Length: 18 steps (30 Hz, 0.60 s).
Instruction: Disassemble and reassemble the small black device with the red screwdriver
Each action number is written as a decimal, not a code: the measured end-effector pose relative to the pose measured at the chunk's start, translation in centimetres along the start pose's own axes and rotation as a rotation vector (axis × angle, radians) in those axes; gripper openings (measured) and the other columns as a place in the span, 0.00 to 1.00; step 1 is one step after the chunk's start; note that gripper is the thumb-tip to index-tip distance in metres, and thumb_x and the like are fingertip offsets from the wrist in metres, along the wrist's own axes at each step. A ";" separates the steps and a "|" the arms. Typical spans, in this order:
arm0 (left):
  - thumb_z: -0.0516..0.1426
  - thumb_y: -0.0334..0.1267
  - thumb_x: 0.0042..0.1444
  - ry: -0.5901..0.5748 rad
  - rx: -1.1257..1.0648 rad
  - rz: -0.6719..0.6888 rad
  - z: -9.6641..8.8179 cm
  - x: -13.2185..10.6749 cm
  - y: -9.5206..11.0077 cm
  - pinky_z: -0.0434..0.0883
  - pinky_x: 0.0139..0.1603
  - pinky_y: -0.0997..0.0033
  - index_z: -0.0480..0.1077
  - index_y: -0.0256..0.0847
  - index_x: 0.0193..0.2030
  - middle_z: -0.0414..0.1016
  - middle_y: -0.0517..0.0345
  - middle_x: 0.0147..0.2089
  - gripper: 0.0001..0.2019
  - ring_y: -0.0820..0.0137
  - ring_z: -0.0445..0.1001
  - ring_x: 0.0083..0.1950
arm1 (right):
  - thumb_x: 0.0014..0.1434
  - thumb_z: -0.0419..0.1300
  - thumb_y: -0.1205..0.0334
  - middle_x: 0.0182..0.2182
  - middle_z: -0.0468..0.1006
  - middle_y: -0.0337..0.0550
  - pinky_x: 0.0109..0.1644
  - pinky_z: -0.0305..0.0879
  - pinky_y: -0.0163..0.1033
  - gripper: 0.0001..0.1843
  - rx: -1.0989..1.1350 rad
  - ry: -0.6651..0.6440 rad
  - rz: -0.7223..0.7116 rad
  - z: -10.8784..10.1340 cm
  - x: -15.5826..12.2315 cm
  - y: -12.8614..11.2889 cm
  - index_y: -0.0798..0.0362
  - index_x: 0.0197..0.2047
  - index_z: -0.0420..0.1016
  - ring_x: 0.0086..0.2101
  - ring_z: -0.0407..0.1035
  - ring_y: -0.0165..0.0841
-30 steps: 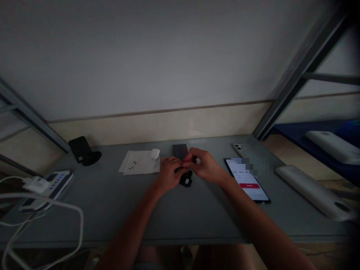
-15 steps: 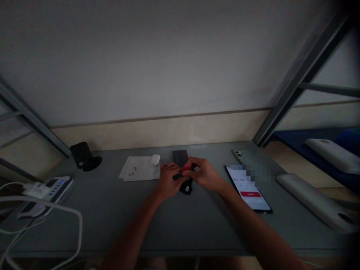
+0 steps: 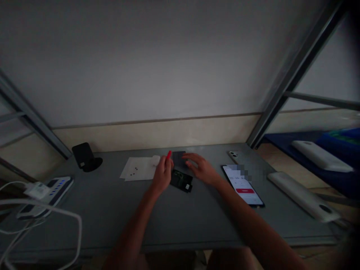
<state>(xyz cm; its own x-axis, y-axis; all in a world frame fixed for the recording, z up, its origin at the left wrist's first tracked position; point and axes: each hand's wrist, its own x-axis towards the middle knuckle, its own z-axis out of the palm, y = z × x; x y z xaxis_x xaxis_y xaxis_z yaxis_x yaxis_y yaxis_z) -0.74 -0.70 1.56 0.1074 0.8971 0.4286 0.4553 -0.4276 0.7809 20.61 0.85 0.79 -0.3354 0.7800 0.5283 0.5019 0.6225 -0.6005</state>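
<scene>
My left hand is closed around a slim red-ended tool, its red end pointing up; the rest is hidden in my fingers. Just right of that hand lies a flat black device showing green circuit board and a small white label. My right hand hovers past its far right corner, fingers apart and curved, holding nothing visible. Behind both hands is a dark grey flat piece, partly covered by the right fingertips. White paper sheets with several tiny black pieces lie to the left.
A white rounded case rests on the paper. A black stand and a power strip with white cables are at left. A lit tablet-like screen, a phone and a long pale object are at right.
My hands have separated: the left moved slightly left with the red tool now upright, and the right let go and opened. The black device is now uncovered. The view shifted slightly.
</scene>
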 end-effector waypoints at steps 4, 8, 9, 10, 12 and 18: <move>0.53 0.42 0.65 -0.189 0.088 -0.005 -2.0 -0.1 -0.8 0.68 0.55 0.62 0.65 0.41 0.50 0.70 0.55 0.44 0.10 0.66 0.71 0.47 | 0.70 0.52 0.53 0.55 0.78 0.48 0.64 0.60 0.51 0.17 -0.282 -0.112 0.089 -0.2 -0.3 1.3 0.46 0.55 0.77 0.56 0.71 0.42; 0.69 0.32 0.42 -0.527 0.114 -0.017 -2.6 -0.9 -1.5 0.64 0.65 0.55 0.53 0.43 0.68 0.65 0.45 0.62 0.47 0.56 0.65 0.64 | 0.63 0.58 0.64 0.48 0.79 0.51 0.62 0.60 0.52 0.18 -0.455 -0.051 0.243 -1.7 -0.6 2.0 0.46 0.55 0.79 0.52 0.71 0.45; 0.70 0.30 0.39 -0.591 0.112 -0.029 -2.6 -1.0 -1.6 0.63 0.66 0.53 0.52 0.43 0.69 0.64 0.44 0.64 0.51 0.54 0.64 0.66 | 0.60 0.60 0.67 0.49 0.78 0.51 0.62 0.60 0.52 0.22 -0.460 -0.065 0.246 -2.2 -0.8 2.3 0.46 0.56 0.78 0.53 0.70 0.46; 0.71 0.30 0.38 -0.627 0.109 -0.036 -2.5 -1.1 -1.7 0.62 0.67 0.51 0.51 0.43 0.69 0.63 0.43 0.65 0.52 0.53 0.63 0.67 | 0.57 0.60 0.70 0.52 0.77 0.51 0.63 0.60 0.52 0.27 -0.435 -0.099 0.220 -2.7 -0.9 2.6 0.46 0.59 0.77 0.55 0.69 0.46; 0.71 0.30 0.40 -0.619 0.102 -0.035 -2.4 -1.0 -1.8 0.60 0.68 0.48 0.53 0.44 0.68 0.63 0.43 0.66 0.49 0.51 0.63 0.68 | 0.50 0.58 0.76 0.61 0.71 0.48 0.68 0.57 0.52 0.36 -0.330 -0.199 0.119 -3.6 -1.3 3.3 0.45 0.62 0.74 0.61 0.64 0.45; 0.72 0.33 0.43 -0.443 0.168 -0.032 -1.0 -1.0 -2.3 0.65 0.64 0.49 0.58 0.41 0.62 0.67 0.42 0.60 0.40 0.53 0.67 0.63 | 0.50 0.62 0.73 0.70 0.61 0.45 0.71 0.51 0.57 0.41 -0.310 -0.353 0.135 -4.4 -2.3 5.0 0.43 0.68 0.68 0.68 0.55 0.49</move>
<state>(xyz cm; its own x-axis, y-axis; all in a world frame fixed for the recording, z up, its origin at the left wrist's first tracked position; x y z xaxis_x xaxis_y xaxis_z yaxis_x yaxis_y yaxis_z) -2.79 -0.68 -0.21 0.4410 0.8862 0.1422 0.5970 -0.4079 0.6909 27.44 1.90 -0.77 -0.4740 0.8597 0.1902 0.7552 0.5080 -0.4142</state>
